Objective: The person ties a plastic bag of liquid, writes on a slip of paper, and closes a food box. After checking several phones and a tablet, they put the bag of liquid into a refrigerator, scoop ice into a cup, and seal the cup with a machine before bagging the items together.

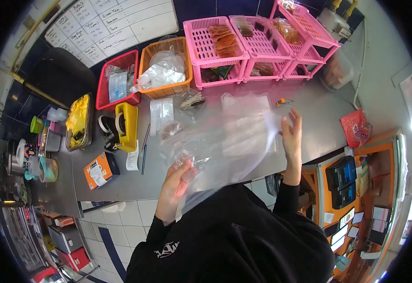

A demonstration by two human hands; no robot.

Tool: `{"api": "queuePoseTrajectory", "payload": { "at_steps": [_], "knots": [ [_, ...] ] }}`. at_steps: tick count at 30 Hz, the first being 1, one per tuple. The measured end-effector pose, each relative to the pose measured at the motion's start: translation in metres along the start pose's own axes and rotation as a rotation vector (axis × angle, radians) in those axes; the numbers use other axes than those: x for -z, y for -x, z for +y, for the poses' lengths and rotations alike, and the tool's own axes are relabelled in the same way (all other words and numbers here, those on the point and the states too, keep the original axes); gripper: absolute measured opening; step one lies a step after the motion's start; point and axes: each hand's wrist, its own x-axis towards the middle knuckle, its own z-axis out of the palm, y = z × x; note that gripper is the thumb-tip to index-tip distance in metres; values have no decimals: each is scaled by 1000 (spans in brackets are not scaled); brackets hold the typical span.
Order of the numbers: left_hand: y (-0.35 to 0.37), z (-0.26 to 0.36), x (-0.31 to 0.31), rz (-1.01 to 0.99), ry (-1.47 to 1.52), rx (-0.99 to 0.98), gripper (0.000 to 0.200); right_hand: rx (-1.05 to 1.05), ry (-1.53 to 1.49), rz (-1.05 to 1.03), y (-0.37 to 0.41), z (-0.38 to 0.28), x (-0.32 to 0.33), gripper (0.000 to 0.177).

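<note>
A large clear plastic bag or sheet (224,165) stretches across the middle of the view, blurred by motion. My left hand (175,181) is closed on its lower left part, with the thumb on top. At its right edge is my right hand (291,134), raised with fingers apart and slightly curled; whether it touches the plastic is unclear. Behind the plastic, a stack of clear bags (248,104) lies on the metal table (316,125). A round clear item (171,130) and a pack of small clear bags (162,113) lie left of the stack.
Pink racks (214,52), an orange basket (145,66) and a red basket (103,85) line the back. Left are a yellow tape dispenser (129,126), an orange box (101,170) and a yellow-filled tray (79,121). A red packet (356,128) sits at right.
</note>
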Motion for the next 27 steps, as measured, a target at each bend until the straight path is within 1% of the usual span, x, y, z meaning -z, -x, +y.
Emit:
{"api": "queuePoseTrajectory", "payload": {
  "at_steps": [1, 2, 3, 4, 6, 8, 9, 10, 11, 13, 14, 15, 16, 17, 18, 19, 20, 21, 22, 23, 24, 25, 26, 27],
  "knots": [
    [3, 1, 2, -24, -74, -45, 20, 95, 190, 26, 2, -3, 1, 32],
    [8, 2, 4, -47, -150, -88, 21, 78, 211, 78, 7, -26, 1, 36],
    [13, 3, 5, -70, -227, -128, 23, 186, 270, 52, 14, -45, 2, 34],
    [20, 2, -4, 73, -368, -134, 23, 294, 330, 31, 24, -60, 0, 33],
    [30, -3, -35, 347, -652, -155, 22, 252, 30, -446, 60, -88, -25, 27],
    [24, -19, -25, 95, -710, -510, 22, 229, -47, -954, 98, -106, -52, 24],
    [34, -9, -32, 22, -712, -540, 19, 36, -107, -1130, 108, -99, -65, 23],
    [45, 1, -40, -53, -711, -568, 17, -84, -325, -1166, 112, -88, -72, 19],
    [46, 9, -34, -70, -674, -513, 17, -209, -540, -1201, 113, -83, -74, 16],
    [59, 28, -3, -83, -585, -389, 19, -626, -978, -1089, 120, -87, -71, 9],
    [63, 36, 21, 18, -244, -283, 20, -768, -1190, -1085, 118, -98, -67, 7],
    [75, 49, 38, 63, -565, -541, 18, -842, -1284, -1058, 123, -102, -68, 8],
    [88, 61, 53, 121, -896, -791, 18, -972, -1323, -973, 132, -112, -70, 10],
    [107, 74, 57, 272, -907, -930, 20, -1102, -1351, -890, 140, -124, -71, 13],
    [125, 85, 62, 432, -916, -1065, 22, -1146, -1407, -866, 147, -131, -72, 15],
    [137, 95, 89, 708, -962, -1238, 29, -1193, -1458, -839, 151, -136, -71, 17],
    [162, 109, 113, 972, -884, -1201, 36, -1034, -1455, -896, 150, -138, -70, 21],
    [186, 118, 153, 1102, -871, -1278, 37, -1065, -1124, -781, 159, -185, -64, 18],
    [209, 122, 177, 1145, -844, -1402, 28, -1018, -1147, -1034, 175, -182, -69, 18],
    [232, 118, 186, 1153, -763, -1281, 24, -964, -1172, -1280, 191, -176, -74, 22],
    [254, 111, 195, 1152, -679, -1158, 20, -996, -1190, -1352, 204, -176, -83, 26],
    [274, 103, 201, 1143, -582, -1042, 17, -811, -1057, -1378, 212, -176, -88, 26],
    [295, 89, 205, 990, -753, -881, 34, -611, -926, -1399, 215, -178, -92, 29],
    [317, 70, 207, 824, -906, -718, 61, -402, -802, -1405, 217, -179, -98, 33]
  ]
}}
